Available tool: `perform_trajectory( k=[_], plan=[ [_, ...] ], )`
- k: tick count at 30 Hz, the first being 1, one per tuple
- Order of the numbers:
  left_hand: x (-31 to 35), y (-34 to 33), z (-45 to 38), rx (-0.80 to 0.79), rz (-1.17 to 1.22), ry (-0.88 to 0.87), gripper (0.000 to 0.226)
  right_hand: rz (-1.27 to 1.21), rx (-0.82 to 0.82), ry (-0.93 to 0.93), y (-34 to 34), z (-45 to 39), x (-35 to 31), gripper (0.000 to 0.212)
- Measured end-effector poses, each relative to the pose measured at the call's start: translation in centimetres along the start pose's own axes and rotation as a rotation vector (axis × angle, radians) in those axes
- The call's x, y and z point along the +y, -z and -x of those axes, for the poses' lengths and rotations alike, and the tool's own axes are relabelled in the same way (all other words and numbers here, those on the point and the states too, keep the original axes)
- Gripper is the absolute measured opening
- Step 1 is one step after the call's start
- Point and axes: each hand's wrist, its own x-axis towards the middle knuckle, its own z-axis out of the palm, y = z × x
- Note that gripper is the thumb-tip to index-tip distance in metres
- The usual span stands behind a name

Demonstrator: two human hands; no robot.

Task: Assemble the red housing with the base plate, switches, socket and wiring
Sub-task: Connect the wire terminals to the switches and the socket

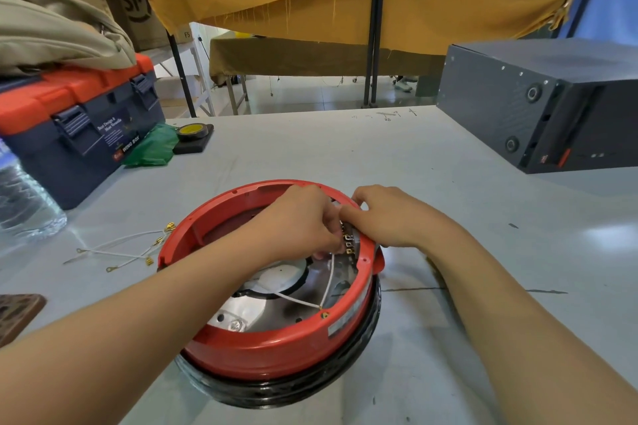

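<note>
A round red housing [276, 348] lies open side up on the grey table, on a black ring [293, 393]. Inside it I see a metal base plate [303, 314] with a white disc [279, 278] and a white wire [329, 278]. Against the housing's far right inner wall sits a black switch block [349, 241] with brass terminals. My left hand [303, 221] reaches into the housing and its curled fingers pinch something at that block. Over the rim, my right hand [386, 214] grips the block from the outer side. The fingertips hide the exact contact.
Loose white wires [121, 252] with brass terminals lie left of the housing. A blue and orange toolbox [79, 128], a water bottle [24, 197], a green bag [152, 148] and a tape roll [193, 134] stand at the left. A dark grey box [538, 103] sits far right.
</note>
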Motion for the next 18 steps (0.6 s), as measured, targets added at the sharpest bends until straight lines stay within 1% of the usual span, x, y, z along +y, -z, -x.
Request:
perform_trajectory(
  k=[3,6,10,14,18],
  plan=[
    [0.0,-0.1,0.0,-0.005,-0.003,0.010,0.007,0.024,0.012,-0.005,-0.1,0.0,-0.1,0.046],
    [0.2,-0.1,-0.2,-0.013,-0.012,0.007,0.007,0.005,0.090,-0.012,-0.3,0.0,0.3,0.049],
    [0.2,0.1,-0.6,-0.025,-0.027,-0.014,0.007,-0.082,0.180,-0.042,-0.8,-0.2,0.6,0.048],
    [-0.1,0.1,-0.8,-0.043,0.032,-0.031,0.010,-0.171,0.239,-0.068,-1.3,-0.2,1.2,0.044],
    [-0.4,-0.2,-0.8,-0.020,0.087,-0.041,0.016,-0.216,0.252,-0.058,-1.5,-0.2,1.5,0.042]
  ],
)
